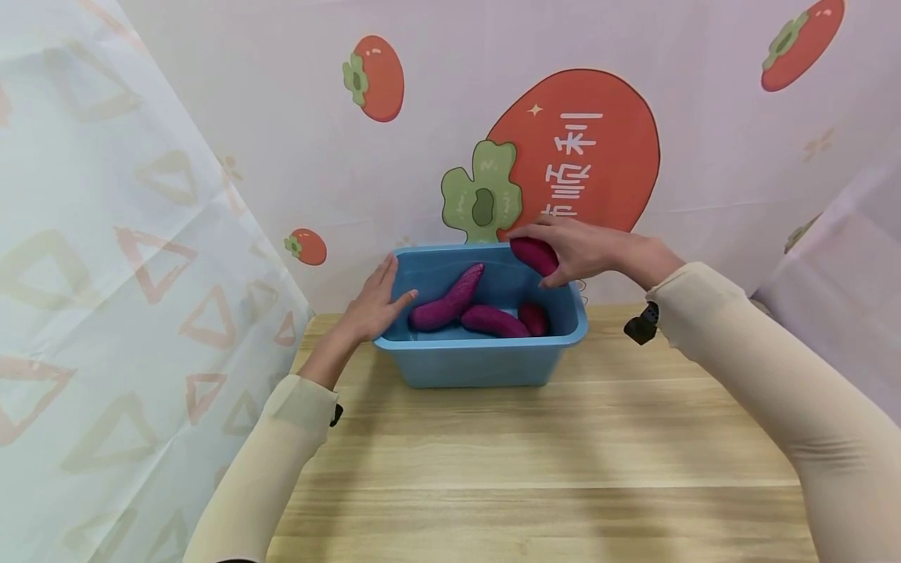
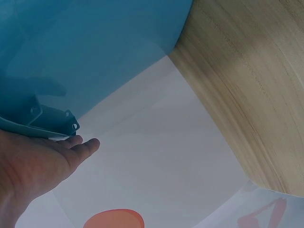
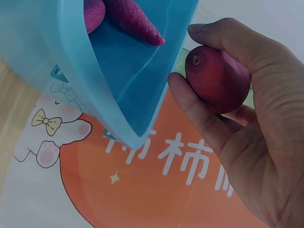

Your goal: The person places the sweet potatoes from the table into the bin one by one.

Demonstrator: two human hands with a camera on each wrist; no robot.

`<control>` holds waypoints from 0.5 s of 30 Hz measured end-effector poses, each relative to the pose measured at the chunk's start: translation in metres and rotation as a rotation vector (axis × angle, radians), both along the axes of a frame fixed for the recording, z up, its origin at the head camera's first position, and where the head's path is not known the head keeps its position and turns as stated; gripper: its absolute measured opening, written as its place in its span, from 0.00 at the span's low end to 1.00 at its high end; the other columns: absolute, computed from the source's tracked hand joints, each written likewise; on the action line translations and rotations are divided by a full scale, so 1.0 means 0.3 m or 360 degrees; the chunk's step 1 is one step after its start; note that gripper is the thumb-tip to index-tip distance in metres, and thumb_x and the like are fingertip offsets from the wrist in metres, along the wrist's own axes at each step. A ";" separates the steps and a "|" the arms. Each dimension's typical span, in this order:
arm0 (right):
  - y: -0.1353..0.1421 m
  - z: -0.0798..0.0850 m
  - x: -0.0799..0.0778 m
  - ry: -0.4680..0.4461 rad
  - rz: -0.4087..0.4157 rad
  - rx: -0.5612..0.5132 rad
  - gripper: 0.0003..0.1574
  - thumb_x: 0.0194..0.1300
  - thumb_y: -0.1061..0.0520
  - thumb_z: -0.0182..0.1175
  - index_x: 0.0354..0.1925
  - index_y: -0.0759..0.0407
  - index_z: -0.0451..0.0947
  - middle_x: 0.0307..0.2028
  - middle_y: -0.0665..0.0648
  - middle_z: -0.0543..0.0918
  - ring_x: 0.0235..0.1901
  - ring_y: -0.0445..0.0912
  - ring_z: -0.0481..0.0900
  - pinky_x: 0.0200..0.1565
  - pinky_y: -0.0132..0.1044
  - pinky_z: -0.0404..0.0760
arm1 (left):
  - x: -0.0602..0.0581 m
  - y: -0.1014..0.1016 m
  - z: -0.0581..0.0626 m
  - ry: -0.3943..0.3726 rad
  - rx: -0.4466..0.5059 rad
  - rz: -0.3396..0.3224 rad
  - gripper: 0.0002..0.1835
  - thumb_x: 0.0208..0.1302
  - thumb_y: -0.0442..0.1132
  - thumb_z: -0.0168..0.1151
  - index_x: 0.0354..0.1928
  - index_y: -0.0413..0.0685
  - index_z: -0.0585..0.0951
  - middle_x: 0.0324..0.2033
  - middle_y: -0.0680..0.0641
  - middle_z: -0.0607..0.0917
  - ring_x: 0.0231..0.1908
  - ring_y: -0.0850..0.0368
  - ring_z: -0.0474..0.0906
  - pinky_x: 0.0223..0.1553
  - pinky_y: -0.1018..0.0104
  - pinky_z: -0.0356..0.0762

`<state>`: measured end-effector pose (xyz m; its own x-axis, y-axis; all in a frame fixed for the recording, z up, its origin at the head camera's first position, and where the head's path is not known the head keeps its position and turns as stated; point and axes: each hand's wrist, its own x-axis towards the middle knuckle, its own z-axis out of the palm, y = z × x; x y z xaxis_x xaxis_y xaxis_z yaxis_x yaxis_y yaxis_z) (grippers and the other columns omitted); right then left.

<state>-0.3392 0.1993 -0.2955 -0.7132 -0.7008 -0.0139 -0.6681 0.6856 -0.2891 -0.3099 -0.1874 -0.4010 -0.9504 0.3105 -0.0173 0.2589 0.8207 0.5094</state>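
A blue plastic bin (image 1: 479, 363) sits on the table against the back wall. My left hand (image 1: 375, 303) rests on its left rim, fingers straight, the thumb reaching over the inside edge; in the left wrist view the hand (image 2: 45, 161) lies under the rim's outer lip. Above the bin's back right corner my right hand (image 1: 580, 246) holds a smooth dark red mango (image 3: 216, 78) between thumb and fingers, its stem end showing. Inside the bin lie a tapered purple sweet potato (image 1: 450, 301), a curved purple sweet potato (image 1: 495, 321) and a second dark red mango (image 1: 533, 319).
The wooden table (image 1: 535, 461) stretches in front of the bin. A cloth backdrop (image 1: 281, 117) printed with persimmons stands right behind it, and side cloths (image 1: 127, 313) rise at left and right.
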 end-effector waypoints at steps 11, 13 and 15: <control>-0.008 0.003 0.005 -0.0004 -0.0075 -0.0013 0.61 0.58 0.46 0.80 0.81 0.52 0.61 0.69 0.66 0.69 0.46 0.55 0.87 0.50 0.53 0.86 | -0.005 0.000 0.002 0.0008 -0.0007 0.0002 0.48 0.82 0.60 0.47 0.85 0.43 0.35 0.86 0.43 0.35 0.84 0.40 0.34 0.77 0.27 0.47; -0.006 0.004 0.004 0.0019 -0.0081 -0.0002 0.61 0.58 0.46 0.80 0.81 0.54 0.61 0.70 0.67 0.69 0.47 0.56 0.87 0.51 0.55 0.86 | -0.003 -0.001 0.005 0.0011 -0.0008 0.0003 0.49 0.82 0.60 0.47 0.85 0.43 0.35 0.86 0.43 0.35 0.84 0.41 0.34 0.77 0.28 0.48; -0.004 0.005 0.003 0.0032 -0.0089 0.0014 0.61 0.58 0.45 0.80 0.81 0.54 0.61 0.70 0.66 0.69 0.49 0.57 0.86 0.53 0.55 0.86 | -0.001 -0.001 0.007 0.0008 -0.0013 0.0003 0.49 0.82 0.61 0.47 0.85 0.43 0.35 0.86 0.43 0.35 0.84 0.41 0.34 0.77 0.29 0.48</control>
<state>-0.3382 0.1982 -0.2940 -0.7513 -0.6599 -0.0051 -0.6345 0.7244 -0.2695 -0.3102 -0.1878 -0.3988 -0.9510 0.3087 -0.0149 0.2600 0.8252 0.5014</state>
